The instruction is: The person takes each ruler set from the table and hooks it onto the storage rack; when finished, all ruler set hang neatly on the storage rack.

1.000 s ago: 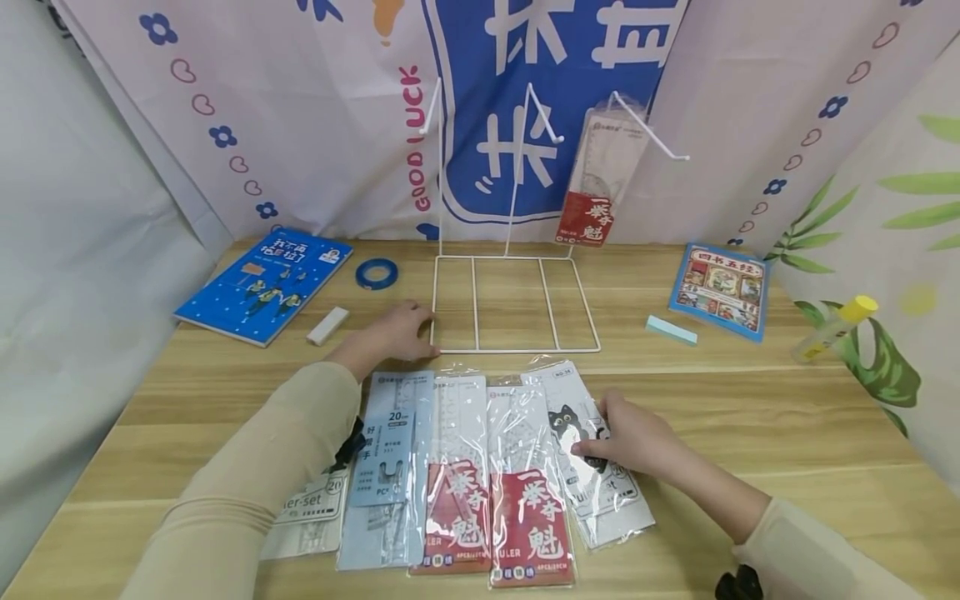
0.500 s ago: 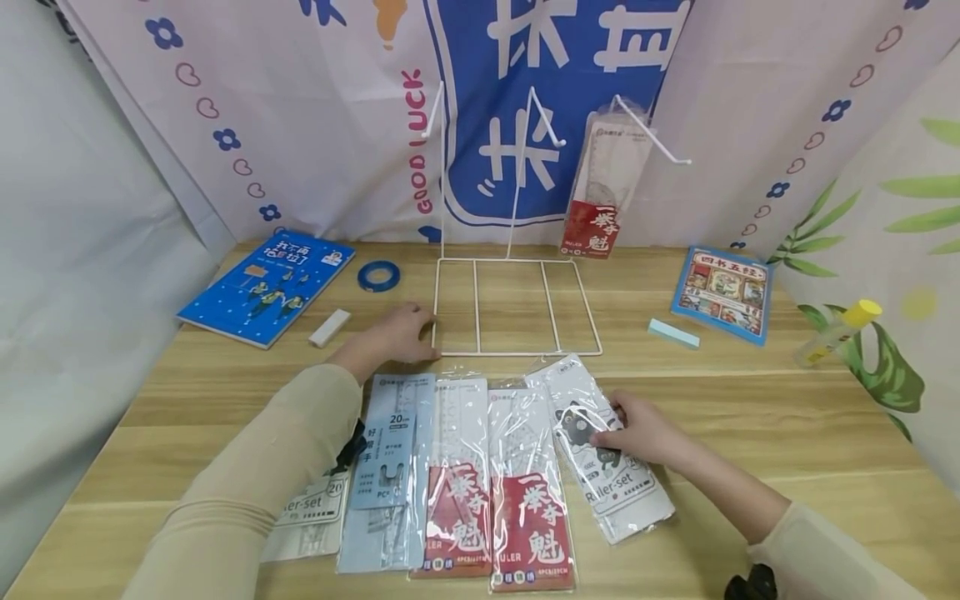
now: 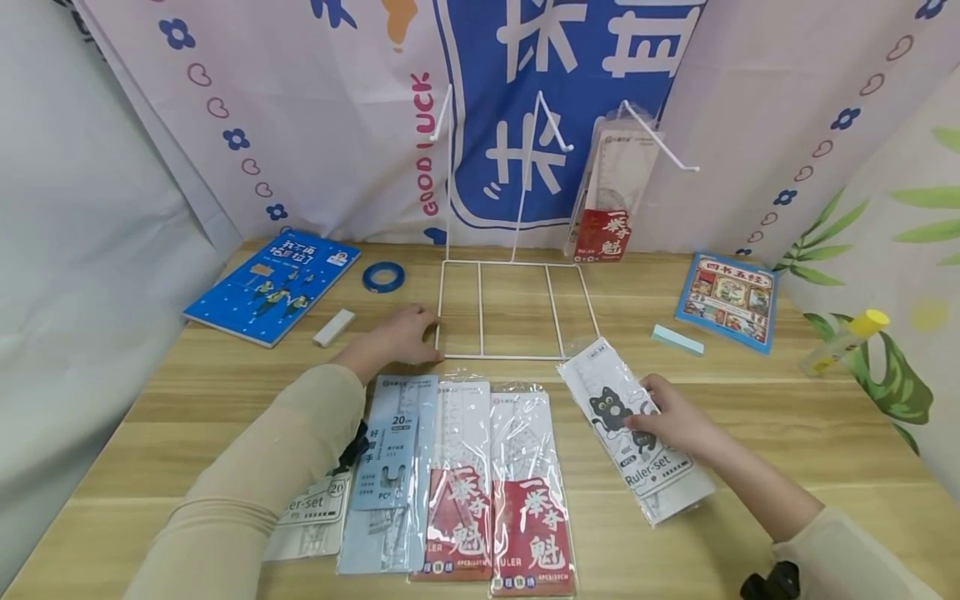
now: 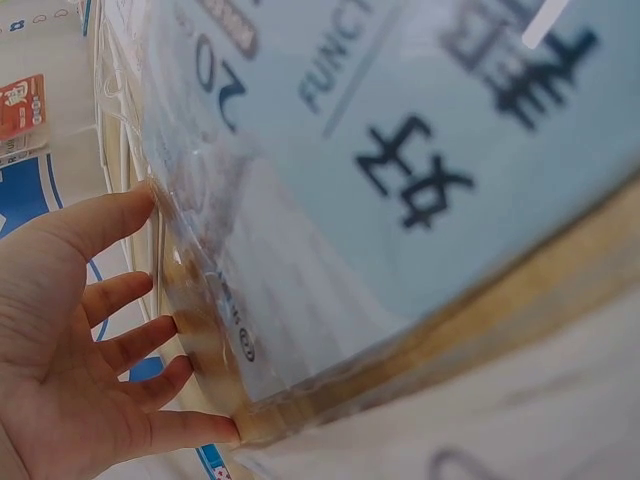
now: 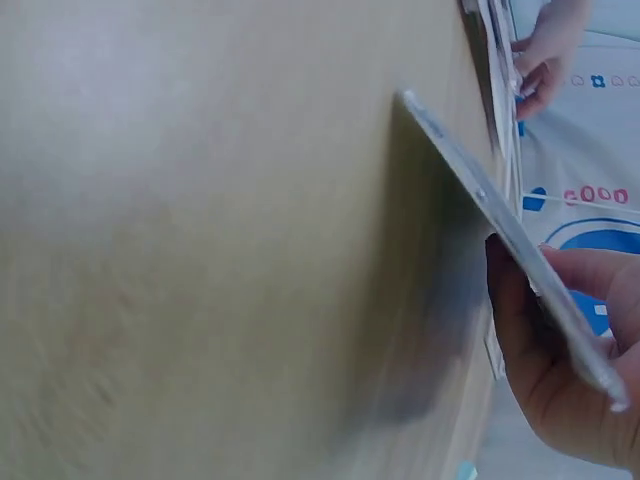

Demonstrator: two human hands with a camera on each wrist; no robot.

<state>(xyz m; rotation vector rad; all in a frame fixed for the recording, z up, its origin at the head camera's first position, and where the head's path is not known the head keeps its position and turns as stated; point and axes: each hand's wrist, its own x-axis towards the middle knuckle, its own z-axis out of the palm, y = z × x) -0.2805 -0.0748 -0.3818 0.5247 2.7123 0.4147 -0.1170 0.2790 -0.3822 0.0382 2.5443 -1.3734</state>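
Observation:
My right hand [image 3: 678, 417] pinches a white packaged ruler set [image 3: 626, 425] with black cats on it, thumb on its face. The right wrist view shows this packet [image 5: 520, 250] edge-on, raised off the table at a slant. My left hand [image 3: 405, 335] rests on the table at the left front corner of a white wire display rack [image 3: 517, 358]. Spread fingers show in the left wrist view, where the hand [image 4: 90, 340] holds nothing. In front of the rack lie a blue ruler packet [image 3: 393, 467], two red-and-white ruler packets [image 3: 461, 533], and another ruler set [image 3: 307, 517] partly under my left sleeve.
A red-and-white ruler packet [image 3: 603, 233] hangs from the rack's right hook [image 3: 660, 137]. Around the rack lie a blue book [image 3: 273, 287], blue tape [image 3: 383, 277], a white eraser [image 3: 333, 327], a pale blue block [image 3: 677, 340], a small book [image 3: 727, 300] and a glue stick [image 3: 843, 340].
My right hand has lifted the cat ruler set and drawn it to the right, away from the red packets. The left hand stays at the rack's corner.

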